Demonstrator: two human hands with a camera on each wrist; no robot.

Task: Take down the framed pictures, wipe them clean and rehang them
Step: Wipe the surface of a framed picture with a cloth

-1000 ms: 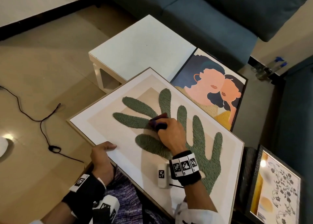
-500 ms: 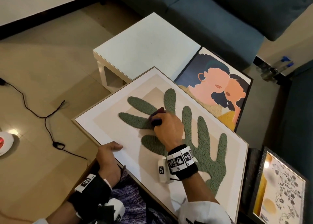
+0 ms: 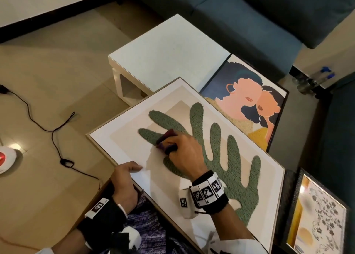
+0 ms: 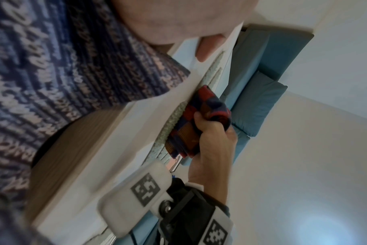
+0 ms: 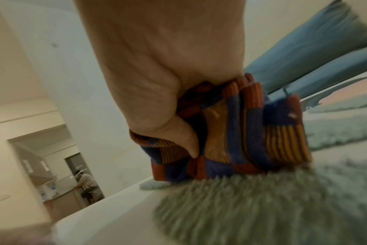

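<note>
Wiping: leaf picture (image 3: 221, 178) off wall, on lap
Right hand (image 3: 185, 150): fingers clenched round cloth (image 3: 166, 138), mid-leaf
Left hand (image 3: 124, 178): gripping near frame edge
Left: two other pictures beside it, all unhung

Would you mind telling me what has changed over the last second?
The right hand has slid the checked cloth slightly toward the leaf picture's far left corner, still gripping it. The left hand still holds the near left edge.

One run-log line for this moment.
phase: wiping | right hand: grips cloth on leaf picture | left hand: holds its edge
</note>
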